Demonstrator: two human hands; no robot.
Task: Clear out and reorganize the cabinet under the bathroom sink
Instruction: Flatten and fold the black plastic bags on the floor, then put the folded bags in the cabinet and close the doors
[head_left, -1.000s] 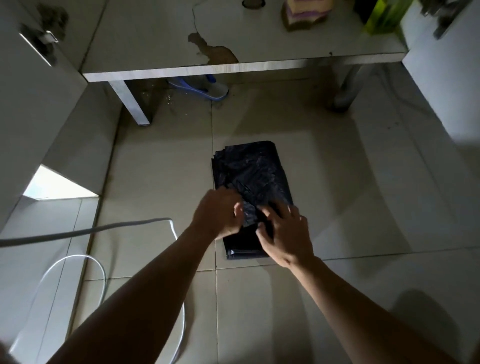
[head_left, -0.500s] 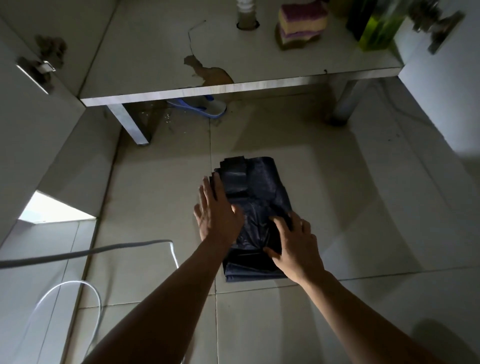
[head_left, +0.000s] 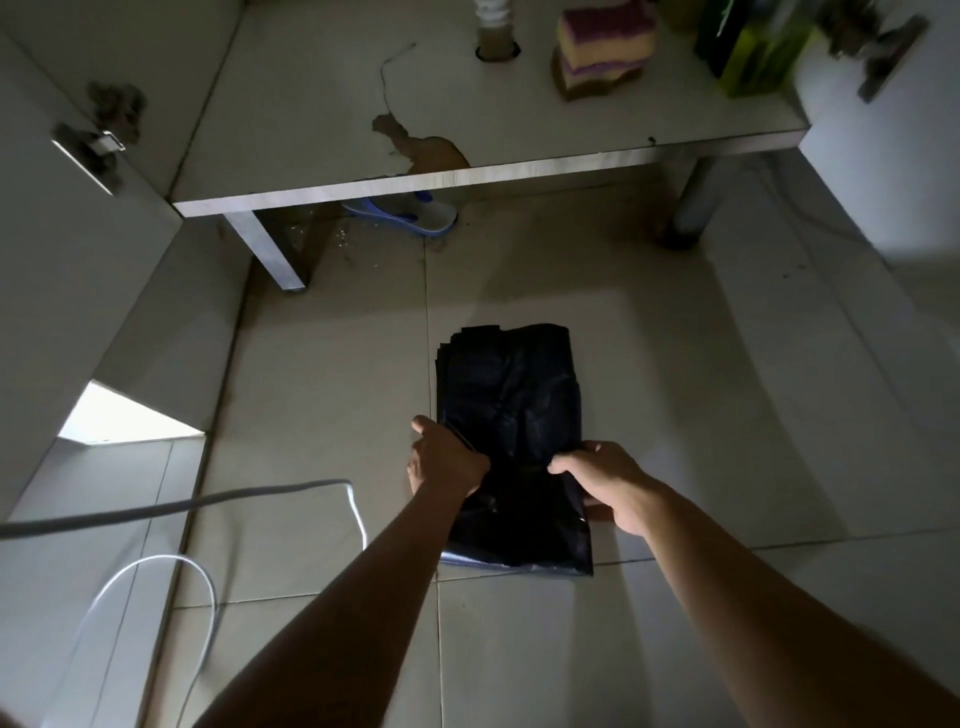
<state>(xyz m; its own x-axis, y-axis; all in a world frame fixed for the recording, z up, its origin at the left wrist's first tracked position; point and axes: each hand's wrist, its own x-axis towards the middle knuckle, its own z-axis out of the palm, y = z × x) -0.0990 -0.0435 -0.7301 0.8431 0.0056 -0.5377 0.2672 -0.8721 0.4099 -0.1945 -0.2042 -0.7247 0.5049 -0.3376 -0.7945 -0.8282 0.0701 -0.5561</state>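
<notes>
On the pale tiled floor (head_left: 322, 395) before the white cabinet (head_left: 519, 170) lies a flat folded stack of black plastic bags (head_left: 511, 395). Left hand (head_left: 447, 462) grips its left edge; right hand (head_left: 608, 480) pinches its near middle. Risk: slick layers may slide apart, undoing the fold.

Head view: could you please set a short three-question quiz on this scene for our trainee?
1. True or false: the black plastic bags lie on the cabinet shelf.
2. What lies on the floor under that shelf? A. a slipper B. a bucket C. a brush
3. Fill in: the left hand and the right hand both hold the ___.
Key: 1 false, they lie on the floor tiles; 2 A; 3 bags.
</notes>
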